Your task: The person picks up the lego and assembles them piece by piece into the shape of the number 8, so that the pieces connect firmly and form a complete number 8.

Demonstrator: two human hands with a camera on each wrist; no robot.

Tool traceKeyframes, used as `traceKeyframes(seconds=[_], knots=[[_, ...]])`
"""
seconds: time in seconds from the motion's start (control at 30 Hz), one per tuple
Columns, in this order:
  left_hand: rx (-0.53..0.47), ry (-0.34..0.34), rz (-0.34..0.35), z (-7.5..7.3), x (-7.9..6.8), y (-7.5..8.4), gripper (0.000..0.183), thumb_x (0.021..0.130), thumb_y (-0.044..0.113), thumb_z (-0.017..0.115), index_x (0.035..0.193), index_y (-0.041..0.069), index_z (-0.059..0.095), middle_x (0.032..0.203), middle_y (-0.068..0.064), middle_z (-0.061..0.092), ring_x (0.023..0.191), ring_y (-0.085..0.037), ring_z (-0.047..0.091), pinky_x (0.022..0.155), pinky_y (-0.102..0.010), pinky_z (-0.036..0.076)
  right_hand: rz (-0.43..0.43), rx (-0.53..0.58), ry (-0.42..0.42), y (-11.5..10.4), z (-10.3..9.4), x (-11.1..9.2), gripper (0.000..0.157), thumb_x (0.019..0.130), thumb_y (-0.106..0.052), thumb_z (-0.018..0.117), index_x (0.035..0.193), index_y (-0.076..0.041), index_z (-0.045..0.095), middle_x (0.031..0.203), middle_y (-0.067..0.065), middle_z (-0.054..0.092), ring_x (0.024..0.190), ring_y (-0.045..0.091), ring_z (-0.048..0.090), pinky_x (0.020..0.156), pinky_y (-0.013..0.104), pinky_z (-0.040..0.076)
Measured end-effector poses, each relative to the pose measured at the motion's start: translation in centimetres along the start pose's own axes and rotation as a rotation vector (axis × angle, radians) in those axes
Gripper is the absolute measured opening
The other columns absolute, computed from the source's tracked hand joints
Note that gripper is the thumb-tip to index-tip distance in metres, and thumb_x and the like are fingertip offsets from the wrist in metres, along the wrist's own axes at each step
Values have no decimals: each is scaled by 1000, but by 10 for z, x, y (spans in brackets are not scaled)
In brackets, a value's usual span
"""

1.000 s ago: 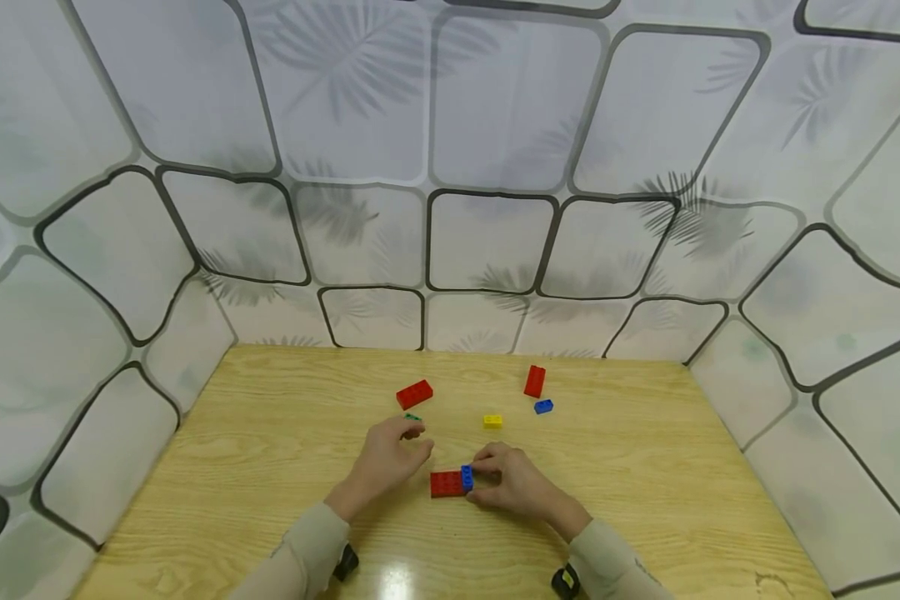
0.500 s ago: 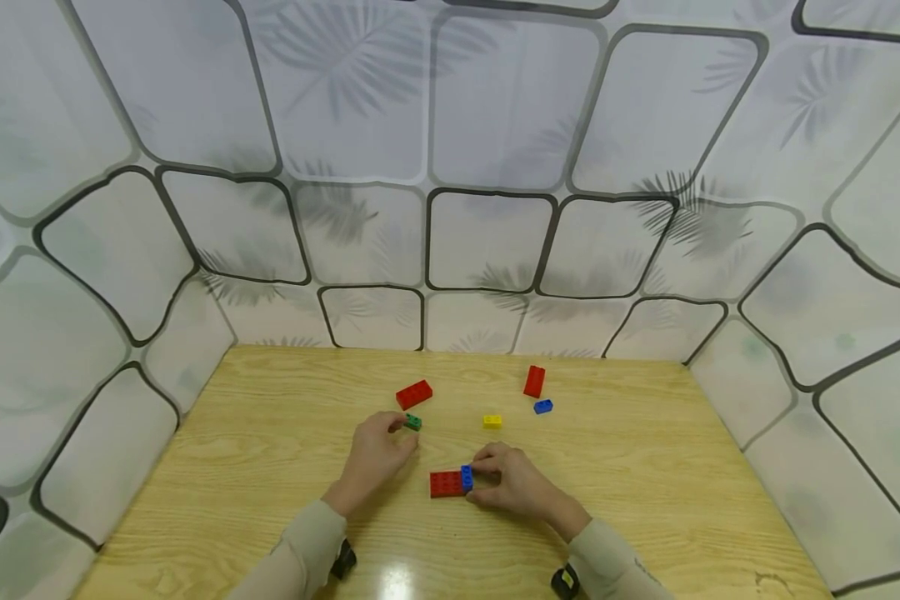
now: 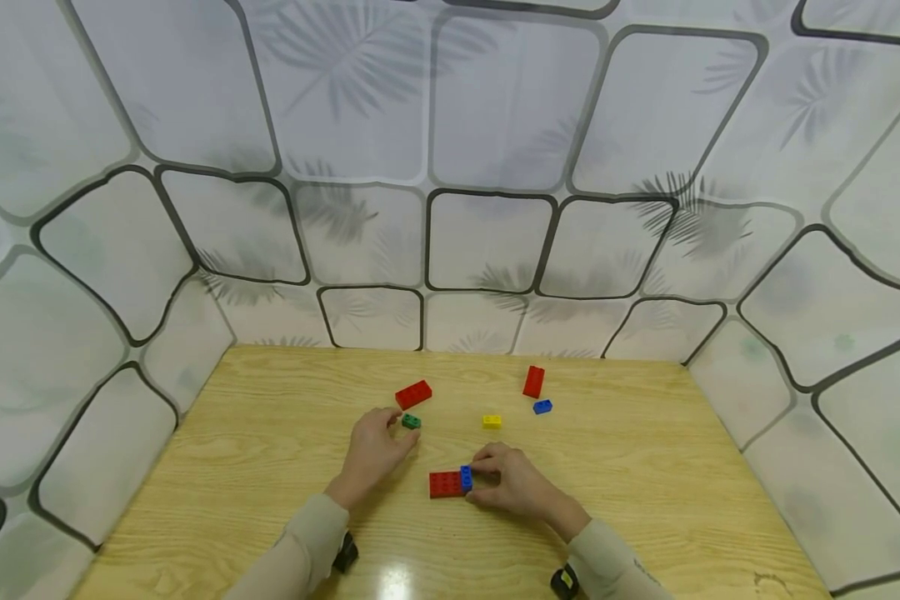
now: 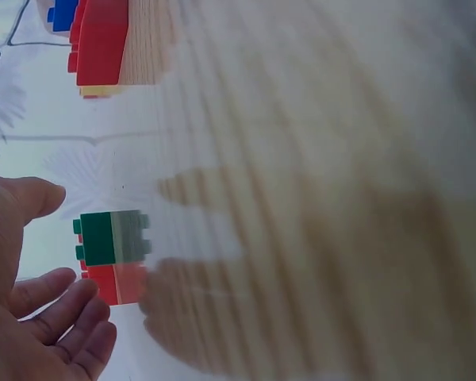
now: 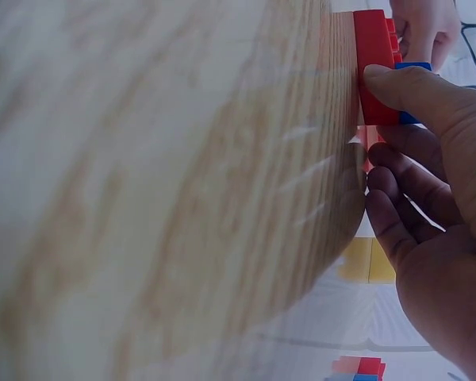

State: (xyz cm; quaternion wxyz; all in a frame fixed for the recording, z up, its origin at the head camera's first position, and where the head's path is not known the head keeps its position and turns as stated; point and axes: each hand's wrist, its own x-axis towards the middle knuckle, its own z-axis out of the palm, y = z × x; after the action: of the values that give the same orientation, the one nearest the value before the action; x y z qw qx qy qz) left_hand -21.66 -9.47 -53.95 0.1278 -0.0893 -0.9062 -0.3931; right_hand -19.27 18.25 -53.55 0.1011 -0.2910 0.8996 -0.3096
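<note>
In the head view my left hand (image 3: 373,454) is around a small green building brick (image 3: 411,422), thumb and fingers apart on either side of it. The left wrist view shows a gap between this green brick (image 4: 97,238) and the fingertips (image 4: 54,193). My right hand (image 3: 517,483) pinches the right end of a larger red brick (image 3: 445,484), which lies flat on the table. A small blue brick (image 3: 467,478) sits crosswise on that end. In the right wrist view the thumb (image 5: 397,83) presses the side of the red brick (image 5: 371,48).
Behind the green brick lies another red brick (image 3: 414,394). A small yellow brick (image 3: 492,422) is at the middle back. Farther right are a third red brick (image 3: 534,382) and a second blue brick (image 3: 543,407). Patterned cloth walls (image 3: 487,242) enclose the wooden table (image 3: 270,400).
My left hand has moved left and slightly back to the green brick, which now shows fully between thumb and fingers. The right hand stays on the red brick.
</note>
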Motion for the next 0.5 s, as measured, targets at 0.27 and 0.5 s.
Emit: traceKeyframes(seconds=[0.27,0.5], knots=[[77,-23,-20,5,5,-4,38,85,25,87,111,-1,76,96,-11,73,89,-25,63,82,-44,56,-1,2,-1,0,-1,1,42,93,-33,83,126,-7,77,120,-4,66,110,14,61,97,32,54],[110,-29,-41,8,9,-3,42,84,28,87,111,-2,76,91,-10,71,84,-23,59,77,-40,52,4,-3,-6,0,-1,1,42,93,-33,82,127,-7,77,120,-5,67,111,14,61,97,33,54]])
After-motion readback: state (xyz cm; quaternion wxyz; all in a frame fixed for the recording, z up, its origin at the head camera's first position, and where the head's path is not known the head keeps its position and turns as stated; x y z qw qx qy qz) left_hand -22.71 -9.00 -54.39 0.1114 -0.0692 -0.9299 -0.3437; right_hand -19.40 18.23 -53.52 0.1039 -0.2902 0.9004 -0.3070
